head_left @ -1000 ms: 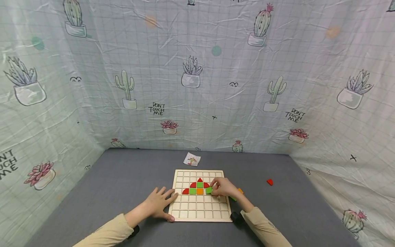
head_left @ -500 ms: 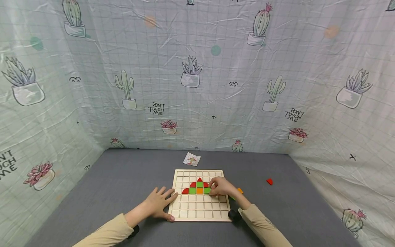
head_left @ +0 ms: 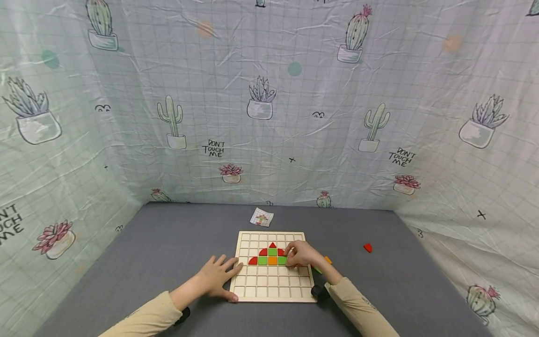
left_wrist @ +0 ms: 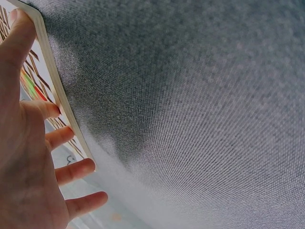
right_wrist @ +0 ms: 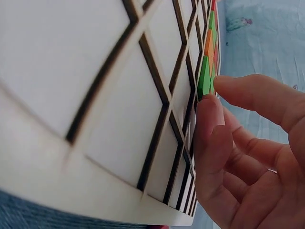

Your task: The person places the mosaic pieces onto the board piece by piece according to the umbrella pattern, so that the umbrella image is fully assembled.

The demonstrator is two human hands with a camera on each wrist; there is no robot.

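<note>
A square wooden grid board [head_left: 273,283] lies on the grey table. Coloured pieces form a stepped shape on it: a red triangle [head_left: 273,245] at the top, red rounded pieces [head_left: 253,261] at the sides, green squares between, and an orange square [head_left: 273,260]. My right hand [head_left: 304,255] has thumb and index fingertips at the right end of a green square [right_wrist: 203,76], pinching it where it sits level beside the orange one. Along the board's left edge, my left hand [head_left: 214,276] rests with spread fingers; its thumb [left_wrist: 21,36] lies on the near corner.
Behind the board lies a small paper card [head_left: 262,217] with a printed coloured pattern. A loose red piece [head_left: 368,248] is off to the right. An orange piece [head_left: 328,260] and a green piece [head_left: 317,270] show beside the right forearm, partly hidden. A patterned curtain [head_left: 269,140] encloses the table.
The green square at my right fingertips was askew and now lines up with its row. My right hand has shifted very slightly left. The left hand has stayed put.
</note>
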